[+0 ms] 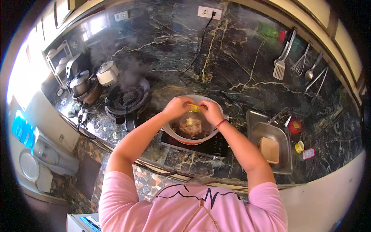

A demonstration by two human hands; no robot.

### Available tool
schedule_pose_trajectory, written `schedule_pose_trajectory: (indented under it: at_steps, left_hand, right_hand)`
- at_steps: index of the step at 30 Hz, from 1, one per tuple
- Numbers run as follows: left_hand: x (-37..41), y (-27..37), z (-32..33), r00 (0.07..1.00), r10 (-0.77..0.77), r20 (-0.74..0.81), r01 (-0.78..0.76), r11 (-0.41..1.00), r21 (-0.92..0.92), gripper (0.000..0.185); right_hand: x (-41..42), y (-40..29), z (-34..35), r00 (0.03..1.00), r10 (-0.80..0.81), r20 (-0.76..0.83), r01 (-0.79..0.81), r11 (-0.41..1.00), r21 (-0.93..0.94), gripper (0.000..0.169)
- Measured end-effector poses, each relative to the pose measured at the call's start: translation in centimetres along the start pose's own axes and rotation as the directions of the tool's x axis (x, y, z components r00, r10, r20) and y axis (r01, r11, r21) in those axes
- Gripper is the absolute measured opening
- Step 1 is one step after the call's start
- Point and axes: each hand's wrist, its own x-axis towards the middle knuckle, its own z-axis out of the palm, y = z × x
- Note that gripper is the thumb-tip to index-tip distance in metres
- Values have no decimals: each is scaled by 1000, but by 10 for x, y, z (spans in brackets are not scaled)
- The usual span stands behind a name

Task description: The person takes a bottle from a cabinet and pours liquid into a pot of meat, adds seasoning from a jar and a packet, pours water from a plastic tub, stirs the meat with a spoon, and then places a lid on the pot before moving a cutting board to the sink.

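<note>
Both my left hand (180, 106) and my right hand (211, 110) are raised over a wide pot (188, 141) with a pale inside and an orange outer wall. Between their fingertips they grip a small yellow and green packet (196, 107). Beneath it, a lump of meat (190, 127) with a pale yellowish heap on top lies in the pot. Whether anything is falling from the packet cannot be told. The pot stands on a black portable cooktop (208, 149) with small lit marks. A band circles my right wrist.
Left of the pot, a dark pan (127, 98) steams on a burner, near a white kettle (107, 74) and a lidded pot (79, 82). To the right, a steel sink (252, 116) holds a tan container (269, 149). Utensils, among them a slotted turner (279, 69), hang on the wall.
</note>
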Motion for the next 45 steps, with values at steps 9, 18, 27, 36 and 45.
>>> schedule_pose_trajectory:
  at_steps: [9,18,27,36,45]
  left_hand:
    - [-4,2,-2,958,286,-19,-268,917,295,18]
    - [-4,17,0,918,392,55,-367,788,494,19]
    - [-6,37,11,910,399,111,-392,743,542,9]
    - [5,63,36,970,180,166,-240,833,499,21]
    - [27,78,34,1000,18,26,-28,855,518,29]
  right_hand:
    - [2,-16,-3,990,-142,7,141,975,-171,11]
    - [-7,-17,-13,949,-312,43,301,860,-413,10]
    - [-27,3,-7,946,-323,-20,291,875,-386,12]
    - [-46,19,-43,973,-232,2,213,889,-404,21]
    - [-215,30,-167,954,-258,-152,275,956,103,28]
